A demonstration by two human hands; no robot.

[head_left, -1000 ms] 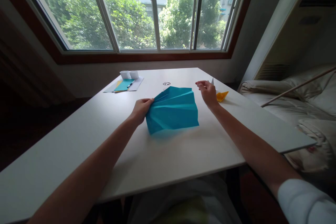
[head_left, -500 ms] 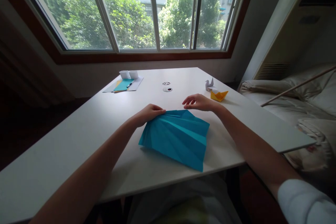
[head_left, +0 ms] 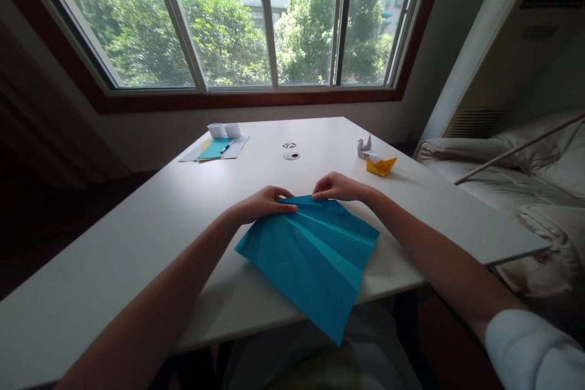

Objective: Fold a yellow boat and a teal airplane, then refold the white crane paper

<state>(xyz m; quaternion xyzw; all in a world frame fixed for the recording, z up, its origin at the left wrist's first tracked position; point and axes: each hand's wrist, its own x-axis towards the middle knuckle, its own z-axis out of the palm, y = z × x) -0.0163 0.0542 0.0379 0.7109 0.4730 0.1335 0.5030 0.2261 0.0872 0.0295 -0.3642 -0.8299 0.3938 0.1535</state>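
A large creased blue paper sheet point(head_left: 315, 256) lies flat on the white table point(head_left: 137, 237), its near corner hanging over the table's front edge. My left hand point(head_left: 265, 202) presses on the sheet's far edge with the fingers pointing right. My right hand point(head_left: 336, 187) pinches the same far edge just to the right, its fingertips almost meeting those of the left hand.
A yellow paper boat point(head_left: 381, 165) and a small white paper crane point(head_left: 364, 146) sit at the table's right. Papers with a blue sheet and a pen point(head_left: 217, 148) lie far left, with a white folded box point(head_left: 224, 130) behind. A bed with pillows point(head_left: 525, 183) stands to the right.
The blue sheet was held up off the table, then laid flat and slid towards me until its corner overhangs the edge. My right hand came down onto its far edge.
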